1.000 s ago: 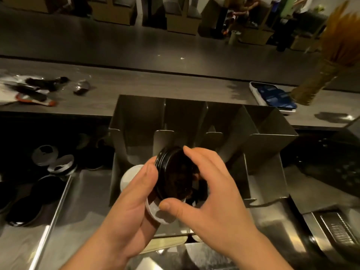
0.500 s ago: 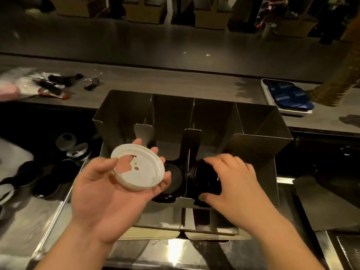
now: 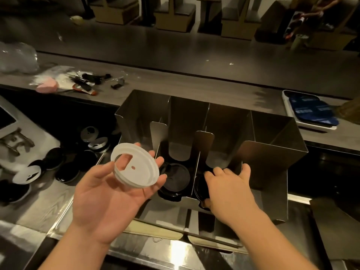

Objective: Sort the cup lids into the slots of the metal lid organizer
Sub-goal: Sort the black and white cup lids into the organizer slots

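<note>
Sorting step, mid-placement: right hand [image 3: 229, 188] grips black lid stack [image 3: 199, 189] inside a middle slot of the metal lid organizer [image 3: 263, 162]. Left hand [image 3: 109, 193] pinches white lid [image 3: 134, 164] just before organizer's left end. Next, probably: release stack, slot white lid separately.

Legible text: none
Packets [image 3: 311, 111] in tray [image 3: 285, 102]: pale print on blue wrappers, too blurred to read
Panel [image 3: 29, 137], far left: dark graphic on a light ground, no letters can be made out
</note>
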The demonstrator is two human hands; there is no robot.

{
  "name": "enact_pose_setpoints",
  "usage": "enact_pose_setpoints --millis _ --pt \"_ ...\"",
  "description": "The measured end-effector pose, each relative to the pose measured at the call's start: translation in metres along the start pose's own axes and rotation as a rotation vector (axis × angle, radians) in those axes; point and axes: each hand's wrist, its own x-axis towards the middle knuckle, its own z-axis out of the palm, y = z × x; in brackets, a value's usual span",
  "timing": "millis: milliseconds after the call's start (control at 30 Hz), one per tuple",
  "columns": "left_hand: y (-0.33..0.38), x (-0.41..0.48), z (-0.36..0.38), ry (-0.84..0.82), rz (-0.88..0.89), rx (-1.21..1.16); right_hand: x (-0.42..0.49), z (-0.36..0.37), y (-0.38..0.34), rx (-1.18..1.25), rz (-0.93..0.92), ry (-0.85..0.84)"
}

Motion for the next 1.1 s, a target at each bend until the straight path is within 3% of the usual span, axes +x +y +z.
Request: enact_pose_setpoints --millis 100,333,467,567,700,933,1100 --pt "0.003 -0.005 0.011 0.023 0.183 0.204 -0.001 -0.001 -0.001 -0.038 -0.007 0.021" --pt "0.012 0.002 0.015 0.295 0.451 0.672 0.003 -0.001 0.001 -0.037 -0.105 -0.028" --pt "0.015 0.011 0.014 0.391 0.53 1.302 0.004 -0.003 0.002 -0.036 -0.099 -0.025" --pt "0.019 0.021 0.007 0.339 0.561 1.821 0.004 -0.007 0.004 0.034 -0.102 -0.016" --pt "0.026 0.035 -0.001 0.148 0.458 2.202 0.002 -0.017 0.007 0.113 -0.102 -0.008" --pt "0.034 0.05 0.004 0.124 0.305 2.42 -0.001 -0.034 -0.002 0.362 -0.076 0.269" --pt "0.036 0.06 0.013 0.037 0.088 2.603 -0.002 -0.036 -0.011 0.512 -0.086 0.341"
